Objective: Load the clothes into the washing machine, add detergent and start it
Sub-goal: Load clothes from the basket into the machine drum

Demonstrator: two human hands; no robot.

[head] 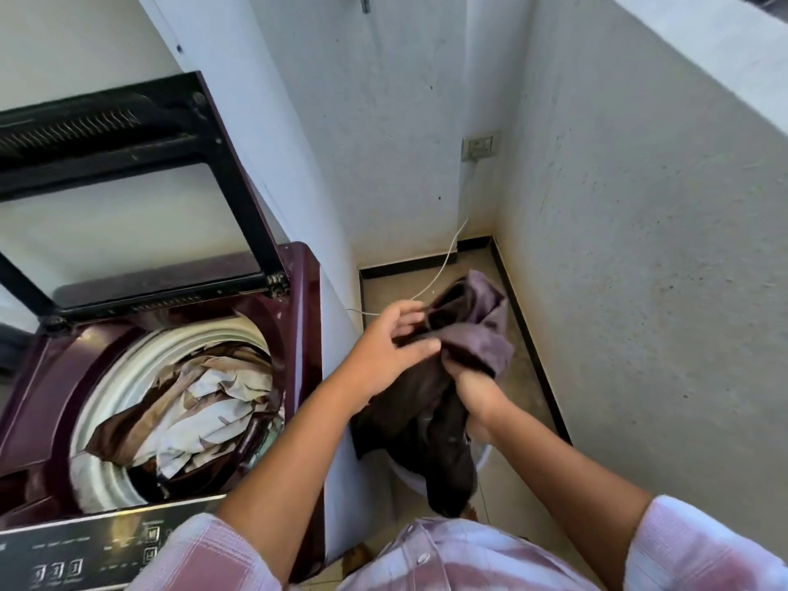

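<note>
A maroon top-loading washing machine stands at the left with its black-framed lid raised. Its white drum holds crumpled brown and white clothes. To the right of the machine, both hands hold up a bundle of dark brown and mauve clothes over a pale basket on the floor. My left hand lies on the bundle's left side with fingers spread. My right hand grips the cloth from below. No detergent is in view.
The machine's control panel with buttons runs along the bottom left. White rough walls close the corner at the right and back. A wall socket feeds a thin white cable down to the tiled floor.
</note>
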